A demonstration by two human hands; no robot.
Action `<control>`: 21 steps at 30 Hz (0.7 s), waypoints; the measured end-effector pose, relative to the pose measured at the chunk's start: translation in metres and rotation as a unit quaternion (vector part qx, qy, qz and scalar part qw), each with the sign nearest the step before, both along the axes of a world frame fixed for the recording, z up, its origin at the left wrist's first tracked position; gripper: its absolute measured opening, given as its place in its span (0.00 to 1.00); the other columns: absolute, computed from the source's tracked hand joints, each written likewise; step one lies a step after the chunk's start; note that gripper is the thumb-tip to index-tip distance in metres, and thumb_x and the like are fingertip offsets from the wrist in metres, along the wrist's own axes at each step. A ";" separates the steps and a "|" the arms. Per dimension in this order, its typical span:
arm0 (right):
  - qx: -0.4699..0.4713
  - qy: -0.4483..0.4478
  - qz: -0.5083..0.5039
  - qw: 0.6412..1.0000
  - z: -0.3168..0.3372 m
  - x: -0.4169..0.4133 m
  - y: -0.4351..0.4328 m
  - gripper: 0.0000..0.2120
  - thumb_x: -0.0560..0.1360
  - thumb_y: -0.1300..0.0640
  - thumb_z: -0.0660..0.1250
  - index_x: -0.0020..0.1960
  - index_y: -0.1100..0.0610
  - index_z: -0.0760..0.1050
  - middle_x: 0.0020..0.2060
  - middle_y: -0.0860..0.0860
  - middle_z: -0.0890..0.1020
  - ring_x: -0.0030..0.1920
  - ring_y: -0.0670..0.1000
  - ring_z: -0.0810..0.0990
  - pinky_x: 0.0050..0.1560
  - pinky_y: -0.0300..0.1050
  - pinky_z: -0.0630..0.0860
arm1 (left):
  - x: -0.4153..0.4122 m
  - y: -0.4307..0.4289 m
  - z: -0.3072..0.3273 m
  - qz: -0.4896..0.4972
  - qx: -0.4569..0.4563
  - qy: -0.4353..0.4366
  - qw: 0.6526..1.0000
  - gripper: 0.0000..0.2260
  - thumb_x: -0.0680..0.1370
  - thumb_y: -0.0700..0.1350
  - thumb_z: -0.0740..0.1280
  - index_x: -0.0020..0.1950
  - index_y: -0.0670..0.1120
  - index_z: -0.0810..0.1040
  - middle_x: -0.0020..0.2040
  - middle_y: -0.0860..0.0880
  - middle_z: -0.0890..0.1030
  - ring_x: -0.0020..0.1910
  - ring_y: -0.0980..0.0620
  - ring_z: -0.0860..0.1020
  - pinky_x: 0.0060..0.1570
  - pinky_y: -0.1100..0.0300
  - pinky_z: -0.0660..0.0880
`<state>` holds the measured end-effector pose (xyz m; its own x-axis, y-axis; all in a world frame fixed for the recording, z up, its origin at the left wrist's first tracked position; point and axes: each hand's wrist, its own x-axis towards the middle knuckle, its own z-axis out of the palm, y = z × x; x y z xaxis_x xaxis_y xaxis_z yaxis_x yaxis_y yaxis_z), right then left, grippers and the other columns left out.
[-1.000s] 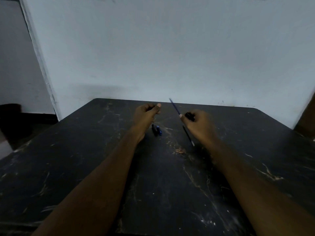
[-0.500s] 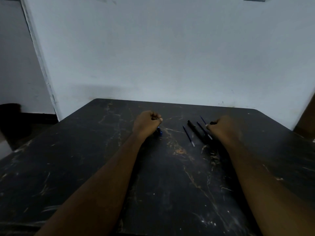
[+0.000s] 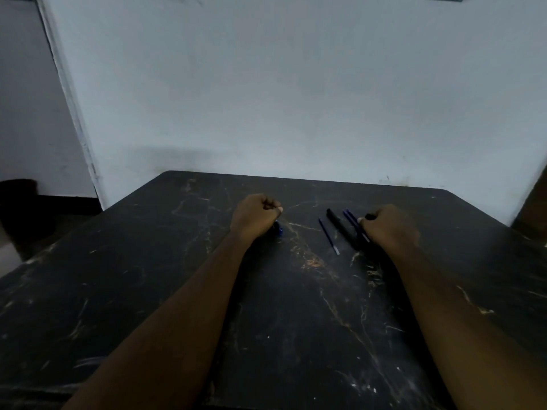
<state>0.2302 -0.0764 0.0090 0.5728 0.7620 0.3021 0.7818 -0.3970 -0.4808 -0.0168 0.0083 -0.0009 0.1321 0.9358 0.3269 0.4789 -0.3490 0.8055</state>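
My left hand [image 3: 256,216] rests on the black table [image 3: 296,321] as a closed fist; nothing shows inside it. A small blue pen cap [image 3: 278,229] lies just under its right edge. My right hand [image 3: 389,227] is also curled and pinches a small black pen part [image 3: 369,216] at the thumb. Just to its left, a black pen barrel [image 3: 340,227] lies on the table. A thin blue refill [image 3: 352,221] lies between the barrel and my right hand. A second blue refill [image 3: 328,235] lies left of the barrel.
The tabletop is dark and scratched, and its far edge meets a pale wall [image 3: 296,99]. A doorway or gap [image 3: 26,143] opens at the left. A brown edge [image 3: 532,208] shows at the far right.
My right hand moved right and down to the table, and the blue refill it held up now lies on the table. My left hand closed into a fist. Since half a second ago, almost nothing moved.
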 end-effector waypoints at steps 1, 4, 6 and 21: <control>0.004 0.000 -0.003 1.000 0.000 -0.001 0.000 0.15 0.74 0.47 0.67 0.51 0.57 0.83 0.45 0.57 0.85 0.46 0.59 0.82 0.43 0.44 0.74 | 0.000 0.000 0.000 0.000 -0.003 0.004 1.000 0.05 0.74 0.47 0.72 0.48 0.49 0.84 0.46 0.53 0.84 0.47 0.55 0.82 0.54 0.55 0.78; 0.030 0.005 -0.010 0.999 0.001 -0.002 -0.001 0.15 0.75 0.46 0.66 0.52 0.56 0.83 0.45 0.56 0.85 0.45 0.59 0.82 0.44 0.46 0.76 | -0.002 0.001 0.000 0.001 -0.008 0.021 1.000 0.03 0.74 0.48 0.71 0.46 0.51 0.83 0.46 0.54 0.84 0.47 0.55 0.81 0.56 0.52 0.78; 0.048 0.008 -0.005 0.999 0.002 -0.004 -0.001 0.16 0.76 0.46 0.66 0.53 0.57 0.83 0.45 0.56 0.85 0.45 0.59 0.82 0.46 0.48 0.78 | -0.003 0.001 0.000 0.008 -0.010 0.046 0.999 0.01 0.74 0.49 0.71 0.43 0.53 0.81 0.44 0.56 0.83 0.47 0.56 0.81 0.57 0.51 0.77; 0.088 -0.047 0.170 0.980 0.004 -0.064 0.000 0.17 0.76 0.42 0.65 0.42 0.54 0.81 0.32 0.49 0.81 0.35 0.49 0.78 0.37 0.42 0.72 | -0.013 0.003 0.004 0.020 -0.019 0.132 0.991 0.04 0.73 0.51 0.73 0.40 0.53 0.83 0.43 0.54 0.84 0.44 0.55 0.81 0.52 0.56 0.77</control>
